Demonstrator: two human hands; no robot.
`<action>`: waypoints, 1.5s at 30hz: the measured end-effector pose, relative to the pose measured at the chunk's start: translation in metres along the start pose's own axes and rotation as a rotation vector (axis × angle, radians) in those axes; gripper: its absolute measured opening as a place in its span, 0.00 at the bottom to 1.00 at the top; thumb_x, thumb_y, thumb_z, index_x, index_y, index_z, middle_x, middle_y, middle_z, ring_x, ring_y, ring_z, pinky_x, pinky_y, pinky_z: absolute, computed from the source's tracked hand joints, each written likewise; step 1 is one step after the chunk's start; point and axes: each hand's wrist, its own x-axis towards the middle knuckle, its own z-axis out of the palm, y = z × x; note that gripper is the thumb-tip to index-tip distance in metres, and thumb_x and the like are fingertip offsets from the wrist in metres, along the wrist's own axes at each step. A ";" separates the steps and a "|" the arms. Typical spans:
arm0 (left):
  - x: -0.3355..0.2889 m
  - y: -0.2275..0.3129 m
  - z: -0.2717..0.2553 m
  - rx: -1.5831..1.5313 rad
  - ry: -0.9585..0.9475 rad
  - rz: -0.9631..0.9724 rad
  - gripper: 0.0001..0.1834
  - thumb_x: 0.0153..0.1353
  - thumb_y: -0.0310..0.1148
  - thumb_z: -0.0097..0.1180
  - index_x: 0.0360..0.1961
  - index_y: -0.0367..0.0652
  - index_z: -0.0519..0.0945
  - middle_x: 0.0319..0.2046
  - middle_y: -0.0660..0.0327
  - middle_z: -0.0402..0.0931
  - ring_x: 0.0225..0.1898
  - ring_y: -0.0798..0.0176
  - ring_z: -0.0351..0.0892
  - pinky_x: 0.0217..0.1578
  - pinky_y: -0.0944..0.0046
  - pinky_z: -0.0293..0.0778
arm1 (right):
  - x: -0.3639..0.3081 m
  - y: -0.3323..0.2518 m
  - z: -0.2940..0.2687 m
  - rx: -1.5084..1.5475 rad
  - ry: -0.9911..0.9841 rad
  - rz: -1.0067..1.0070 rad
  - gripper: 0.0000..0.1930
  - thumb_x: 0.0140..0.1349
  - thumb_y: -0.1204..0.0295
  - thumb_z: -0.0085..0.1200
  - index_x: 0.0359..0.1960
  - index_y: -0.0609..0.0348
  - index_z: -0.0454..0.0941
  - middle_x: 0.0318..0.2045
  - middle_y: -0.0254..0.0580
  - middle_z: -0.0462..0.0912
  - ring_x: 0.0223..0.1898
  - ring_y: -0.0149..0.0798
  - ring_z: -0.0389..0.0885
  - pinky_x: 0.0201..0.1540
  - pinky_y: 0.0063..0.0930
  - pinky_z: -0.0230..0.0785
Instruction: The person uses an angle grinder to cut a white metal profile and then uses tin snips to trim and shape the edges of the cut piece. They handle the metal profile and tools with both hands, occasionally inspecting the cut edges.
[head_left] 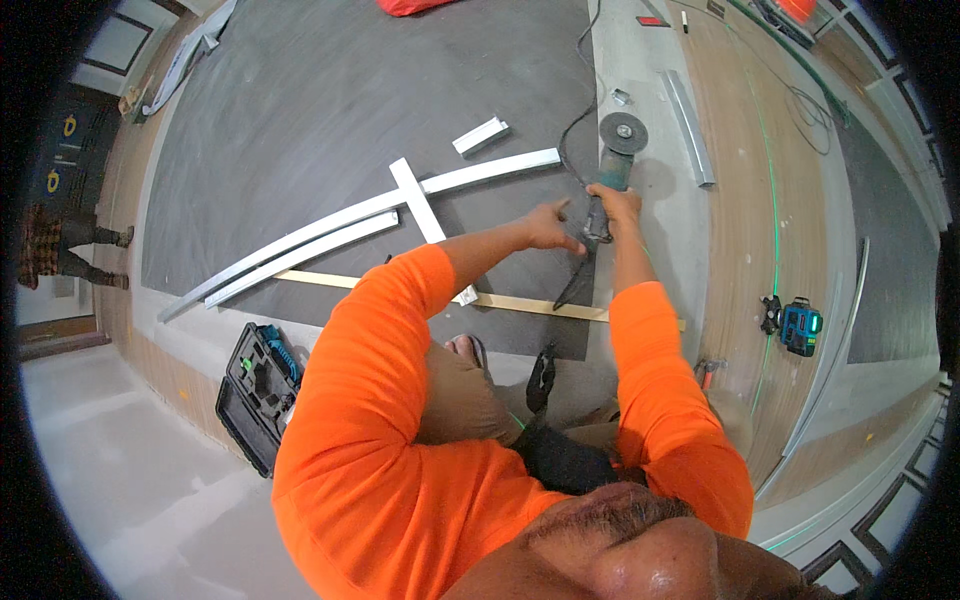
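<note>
My right hand (617, 203) is closed round the body of an angle grinder (614, 170). The grinder has a teal and black body, and its round cutting disc (625, 132) points away from me. Close to the grinder's rear end, my left hand (550, 228) has its fingers spread, and nothing shows in it. A black power cord (566, 135) runs past the tool toward the far edge. Left of my hands, a long metal channel (490, 173) lies on the dark floor sheet, with a shorter crosspiece (415, 200) over it.
Another channel (310, 255), a short offcut (480, 136) and a pale strip (520, 305) lie nearby. A separate channel (687, 130) rests at right. A laser level (800, 326) casts green lines. An opened tool case (258, 395) sits at left; another person (75, 245) stands beyond.
</note>
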 end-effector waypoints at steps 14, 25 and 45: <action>-0.115 -0.109 -0.095 0.418 1.083 -0.154 0.52 0.45 0.55 0.75 0.63 0.33 0.66 0.53 0.42 0.71 0.54 0.44 0.72 0.56 0.48 0.69 | 0.084 0.027 -0.048 -0.244 -0.001 -0.047 0.32 0.35 0.63 0.73 0.44 0.70 0.80 0.38 0.53 0.85 0.38 0.48 0.85 0.42 0.39 0.76; -0.119 -0.115 -0.078 -0.405 0.836 -0.593 0.27 0.50 0.36 0.68 0.48 0.30 0.75 0.39 0.48 0.82 0.41 0.55 0.81 0.45 0.57 0.76 | 0.064 0.030 -0.087 -0.654 -0.065 -0.242 0.51 0.41 0.43 0.72 0.62 0.67 0.69 0.60 0.69 0.69 0.63 0.61 0.67 0.66 0.47 0.60; -0.569 0.185 -0.301 0.280 0.360 -1.147 0.40 0.49 0.48 0.71 0.59 0.42 0.66 0.48 0.42 0.80 0.50 0.39 0.80 0.50 0.47 0.75 | -0.352 -0.197 -0.360 -1.186 -0.699 0.124 0.31 0.60 0.46 0.56 0.55 0.59 0.78 0.44 0.66 0.81 0.47 0.62 0.80 0.51 0.49 0.70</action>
